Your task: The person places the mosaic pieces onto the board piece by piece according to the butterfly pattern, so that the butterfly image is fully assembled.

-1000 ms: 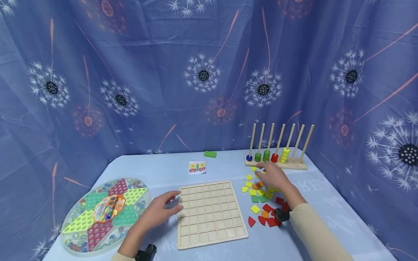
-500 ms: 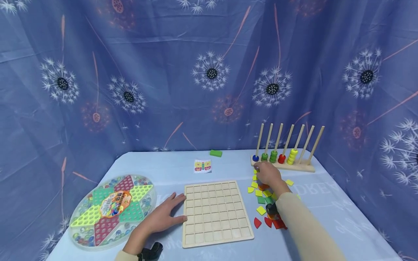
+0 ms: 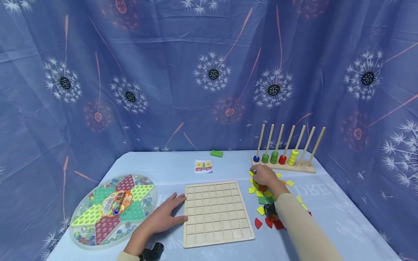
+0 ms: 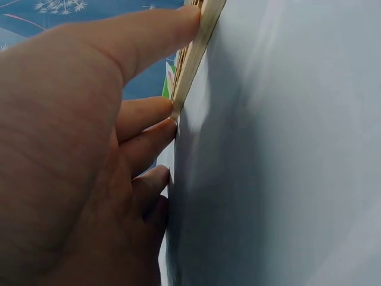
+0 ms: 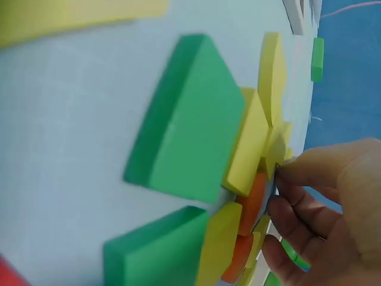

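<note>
My left hand (image 3: 164,215) rests along the left edge of a square wooden grid board (image 3: 218,214); its cells hold nothing. In the left wrist view, the extended thumb and fingers (image 4: 146,110) touch the board's side. My right hand (image 3: 266,175) is over the far end of a scatter of flat coloured pieces. Bent fingers and thumb of this hand (image 5: 339,202) reach down beside yellow pieces (image 5: 247,143) and orange pieces (image 5: 251,202) in the right wrist view. Whether they pinch a piece is unclear. Green pieces (image 5: 196,125) and red pieces (image 3: 258,223) lie closer to me.
Behind the pieces stands a wooden peg rack (image 3: 295,167) with coloured beads. A small butterfly picture card (image 3: 203,166) and a green block (image 3: 217,153) lie beyond the board. A round Chinese checkers set (image 3: 112,212) with marbles is at the left.
My right hand has lowered and drawn slightly left into the far yellow pieces, its fingers bending more. Some yellow pieces have shifted. My left hand has come to rest against the board's edge.
</note>
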Demonstrator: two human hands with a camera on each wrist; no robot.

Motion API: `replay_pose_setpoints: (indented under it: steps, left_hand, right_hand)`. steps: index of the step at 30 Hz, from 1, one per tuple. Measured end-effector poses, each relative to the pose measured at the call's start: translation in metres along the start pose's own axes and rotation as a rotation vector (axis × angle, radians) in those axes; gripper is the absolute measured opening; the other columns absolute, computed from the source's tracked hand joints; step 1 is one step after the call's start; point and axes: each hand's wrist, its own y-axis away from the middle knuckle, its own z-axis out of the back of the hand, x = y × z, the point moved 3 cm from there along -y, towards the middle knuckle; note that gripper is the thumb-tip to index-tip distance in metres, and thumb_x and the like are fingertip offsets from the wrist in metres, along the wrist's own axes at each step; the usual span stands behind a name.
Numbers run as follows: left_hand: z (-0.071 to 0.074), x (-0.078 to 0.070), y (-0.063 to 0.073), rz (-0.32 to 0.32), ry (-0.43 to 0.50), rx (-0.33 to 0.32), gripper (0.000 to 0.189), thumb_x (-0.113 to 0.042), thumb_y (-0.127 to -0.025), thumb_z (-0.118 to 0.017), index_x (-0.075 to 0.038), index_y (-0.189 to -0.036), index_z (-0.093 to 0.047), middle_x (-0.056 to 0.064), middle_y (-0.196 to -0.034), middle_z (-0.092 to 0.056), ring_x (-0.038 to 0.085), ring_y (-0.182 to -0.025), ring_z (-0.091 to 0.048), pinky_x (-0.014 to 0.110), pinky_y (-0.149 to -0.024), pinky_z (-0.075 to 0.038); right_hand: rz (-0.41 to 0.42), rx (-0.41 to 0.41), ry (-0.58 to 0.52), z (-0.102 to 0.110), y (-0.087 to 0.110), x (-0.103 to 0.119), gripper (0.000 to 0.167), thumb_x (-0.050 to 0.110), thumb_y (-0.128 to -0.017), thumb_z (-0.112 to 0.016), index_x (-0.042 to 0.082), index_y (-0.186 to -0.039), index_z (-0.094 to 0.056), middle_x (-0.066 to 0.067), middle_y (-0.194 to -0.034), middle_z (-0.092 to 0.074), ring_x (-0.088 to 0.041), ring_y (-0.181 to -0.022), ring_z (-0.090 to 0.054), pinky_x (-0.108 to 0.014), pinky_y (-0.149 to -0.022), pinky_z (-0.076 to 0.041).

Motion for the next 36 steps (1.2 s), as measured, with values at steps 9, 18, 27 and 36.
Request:
replay_pose_setpoints:
  steps: [9,18,27,36]
  left_hand:
    - [0.0,0.002,0.001,0.017,0.003,-0.002,0.081,-0.063,-0.08,-0.065,-0.016,-0.143,-0.048,0.001,-0.149,-0.039,0.034,-0.142,-0.02,0.062,-0.107,-0.025]
    - [-0.001,0.005,0.0,0.012,-0.001,-0.011,0.081,-0.064,-0.079,-0.064,-0.017,-0.143,-0.048,0.001,-0.149,-0.04,0.035,-0.142,-0.021,0.062,-0.106,-0.025]
    - [-0.001,0.003,0.0,0.011,0.012,-0.009,0.08,-0.062,-0.08,-0.065,-0.017,-0.143,-0.048,0.002,-0.149,-0.04,0.035,-0.142,-0.02,0.063,-0.106,-0.025]
    - [-0.001,0.0,0.0,0.013,0.009,-0.013,0.08,-0.061,-0.08,-0.066,-0.016,-0.143,-0.048,0.002,-0.149,-0.04,0.035,-0.142,-0.02,0.063,-0.106,-0.024]
  right_hand:
    - [0.062,0.013,0.006,0.001,-0.002,0.007,0.03,0.013,-0.087,-0.069,0.007,-0.117,-0.069,-0.007,-0.101,-0.067,-0.022,-0.09,-0.061,-0.045,-0.081,-0.052]
    - [0.125,0.037,-0.043,-0.002,-0.008,0.009,0.036,0.009,-0.086,-0.068,0.008,-0.122,-0.067,-0.005,-0.096,-0.066,-0.018,-0.08,-0.058,-0.038,-0.073,-0.053]
    - [0.152,0.037,-0.024,-0.004,-0.006,0.013,0.057,-0.009,-0.084,-0.055,0.017,-0.135,-0.058,-0.01,-0.104,-0.061,-0.025,-0.084,-0.057,-0.036,-0.062,-0.049]
    - [0.285,0.008,0.025,-0.008,-0.009,0.019,0.06,-0.018,-0.077,-0.051,0.019,-0.12,-0.069,-0.007,-0.127,-0.058,-0.034,-0.122,-0.047,-0.049,-0.098,-0.043]
